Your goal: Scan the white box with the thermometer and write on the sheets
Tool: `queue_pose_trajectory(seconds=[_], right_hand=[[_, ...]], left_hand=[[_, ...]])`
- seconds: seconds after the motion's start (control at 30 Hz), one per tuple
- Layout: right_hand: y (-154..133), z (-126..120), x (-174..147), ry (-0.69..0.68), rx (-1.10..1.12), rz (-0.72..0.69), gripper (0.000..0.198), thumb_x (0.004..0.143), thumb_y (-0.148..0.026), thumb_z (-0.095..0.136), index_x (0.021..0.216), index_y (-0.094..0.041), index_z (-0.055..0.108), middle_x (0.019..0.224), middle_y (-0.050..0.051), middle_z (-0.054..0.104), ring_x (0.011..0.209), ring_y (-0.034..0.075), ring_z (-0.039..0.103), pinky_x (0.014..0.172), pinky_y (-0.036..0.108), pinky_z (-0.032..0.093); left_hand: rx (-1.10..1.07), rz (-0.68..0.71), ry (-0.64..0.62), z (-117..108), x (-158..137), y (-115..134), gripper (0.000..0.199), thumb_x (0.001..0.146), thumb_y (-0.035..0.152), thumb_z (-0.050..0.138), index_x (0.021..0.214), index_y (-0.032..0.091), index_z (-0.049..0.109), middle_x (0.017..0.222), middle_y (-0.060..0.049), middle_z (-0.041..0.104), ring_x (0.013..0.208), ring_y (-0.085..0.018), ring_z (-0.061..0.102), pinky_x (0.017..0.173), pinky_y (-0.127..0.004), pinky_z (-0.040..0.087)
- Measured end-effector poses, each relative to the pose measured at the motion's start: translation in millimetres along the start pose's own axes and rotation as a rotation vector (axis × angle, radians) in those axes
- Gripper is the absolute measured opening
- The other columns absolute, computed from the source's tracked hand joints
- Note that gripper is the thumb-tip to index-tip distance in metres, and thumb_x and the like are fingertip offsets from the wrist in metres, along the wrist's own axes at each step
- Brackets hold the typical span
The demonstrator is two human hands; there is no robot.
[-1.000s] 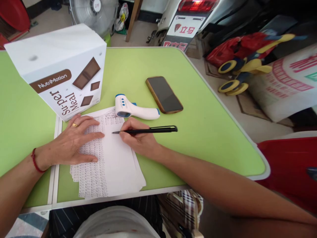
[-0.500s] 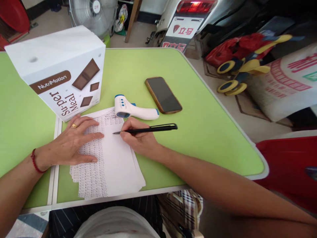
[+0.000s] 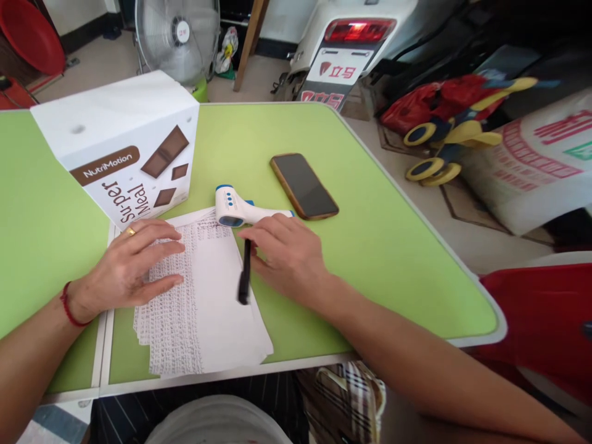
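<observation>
Sheets of paper (image 3: 222,308) lie stacked on the green table, their left part filled with rows of small handwriting and the right part blank. My left hand (image 3: 139,262) rests over the written side with its fingers spread, holding nothing. In my right hand (image 3: 291,256), at the paper's right edge, a black pen (image 3: 245,274) is pinched near one end and hangs toward me over the blank part. Just beyond that hand lies a white and blue infrared thermometer (image 3: 240,209), its handle end partly covered by the fingers. A smartphone (image 3: 305,185) in a brown case lies farther right.
A white NutriMotion box (image 3: 134,154) stands behind the paper at left. The green table (image 3: 393,277) has a pale raised edge. Beyond it are a fan (image 3: 178,37), a white scooter (image 3: 333,61) and a sack (image 3: 536,160). A red chair (image 3: 541,302) stands at right.
My right hand has moved right, away from the blank paper, and the pen has swung from pointing right to pointing toward me. The left hand's fingers have drawn back slightly. The view has tilted up.
</observation>
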State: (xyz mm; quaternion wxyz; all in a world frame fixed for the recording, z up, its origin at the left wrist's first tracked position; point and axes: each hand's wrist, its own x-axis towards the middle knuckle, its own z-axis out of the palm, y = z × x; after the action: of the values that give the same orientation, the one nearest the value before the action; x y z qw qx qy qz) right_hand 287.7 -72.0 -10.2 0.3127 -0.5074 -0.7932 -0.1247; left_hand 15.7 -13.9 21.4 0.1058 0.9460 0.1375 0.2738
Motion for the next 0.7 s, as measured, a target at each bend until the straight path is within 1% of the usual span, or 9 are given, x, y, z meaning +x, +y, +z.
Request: queue_pose_trajectory(seconds=[0.1,0.17,0.23,0.27,0.33,0.37,0.5,0.6,0.7], right_hand=[[1,1,-5,-0.105,-0.177,-0.066,0.018,0.078,-0.009,0.055,0.072,-0.021,0.066,0.069,0.005,0.064,0.069,0.02,0.051,0.064,0.035,0.034],[1,3,-6,-0.187,-0.159,-0.073,0.017,0.079,-0.01,0.056,0.07,-0.021,0.065,0.069,0.005,0.063,0.07,0.021,0.05,0.065,0.036,0.033],[2,6,-6,-0.215,-0.106,-0.042,0.016,0.079,-0.011,0.055,0.074,-0.021,0.066,0.071,0.005,0.063,0.071,0.021,0.051,0.066,0.036,0.033],[3,8,-6,-0.198,-0.085,-0.012,0.016,0.08,-0.011,0.055,0.078,-0.021,0.067,0.073,0.006,0.063,0.073,0.022,0.051,0.067,0.037,0.033],[7,11,-4,-0.13,-0.055,0.077,0.019,0.08,-0.012,0.054,0.09,-0.021,0.067,0.083,0.007,0.065,0.08,0.024,0.054,0.07,0.038,0.036],[8,12,-3,-0.097,-0.042,0.126,0.022,0.079,-0.013,0.054,0.095,-0.021,0.066,0.09,0.008,0.065,0.086,0.025,0.055,0.073,0.039,0.038],[17,18,-1,-0.059,0.011,0.276,0.035,0.077,-0.017,0.056,0.111,-0.021,0.058,0.115,0.014,0.059,0.107,0.033,0.054,0.087,0.048,0.04],[24,22,-2,-0.066,0.002,0.31,0.043,0.078,-0.02,0.056,0.12,-0.02,0.054,0.126,0.018,0.056,0.116,0.037,0.05,0.093,0.053,0.038],[34,25,-3,-0.121,-0.023,0.304,0.044,0.083,-0.023,0.051,0.127,-0.017,0.051,0.125,0.019,0.059,0.115,0.037,0.052,0.095,0.054,0.038]], left_hand=[[0.129,0.002,0.282,-5,-1,-3,0.039,0.081,0.018,0.069,0.117,0.025,0.057,0.104,-0.006,0.059,0.095,-0.023,0.061,0.079,-0.039,0.056],[0.276,-0.01,0.548,-8,-3,-11,0.045,0.075,0.029,0.075,0.116,0.026,0.059,0.101,-0.005,0.055,0.092,-0.024,0.058,0.075,-0.041,0.053],[0.403,0.043,0.87,-9,-6,-21,0.069,0.06,0.049,0.085,0.12,0.027,0.059,0.107,-0.004,0.051,0.1,-0.028,0.054,0.087,-0.049,0.048],[0.379,-0.018,0.931,-9,-7,-25,0.081,0.057,0.055,0.086,0.126,0.027,0.053,0.112,-0.004,0.05,0.109,-0.03,0.051,0.093,-0.052,0.046],[0.149,-0.396,0.772,-5,-8,-31,0.093,0.064,0.048,0.087,0.139,0.028,0.036,0.138,-0.006,0.039,0.131,-0.034,0.038,0.105,-0.055,0.038],[0.02,-0.47,0.715,-3,-7,-32,0.09,0.069,0.046,0.085,0.139,0.028,0.032,0.145,-0.006,0.034,0.139,-0.035,0.031,0.111,-0.056,0.033],[-0.307,-0.569,0.599,3,-5,-37,0.08,0.073,0.04,0.082,0.134,0.026,0.032,0.144,-0.007,0.04,0.134,-0.031,0.042,0.115,-0.054,0.035],[-0.32,-0.634,0.586,4,-6,-41,0.076,0.073,0.04,0.081,0.132,0.027,0.036,0.139,-0.004,0.048,0.131,-0.031,0.046,0.114,-0.056,0.036],[-0.333,-0.645,0.636,4,-8,-44,0.074,0.067,0.036,0.086,0.125,0.024,0.043,0.131,-0.005,0.056,0.126,-0.032,0.051,0.111,-0.056,0.039]])
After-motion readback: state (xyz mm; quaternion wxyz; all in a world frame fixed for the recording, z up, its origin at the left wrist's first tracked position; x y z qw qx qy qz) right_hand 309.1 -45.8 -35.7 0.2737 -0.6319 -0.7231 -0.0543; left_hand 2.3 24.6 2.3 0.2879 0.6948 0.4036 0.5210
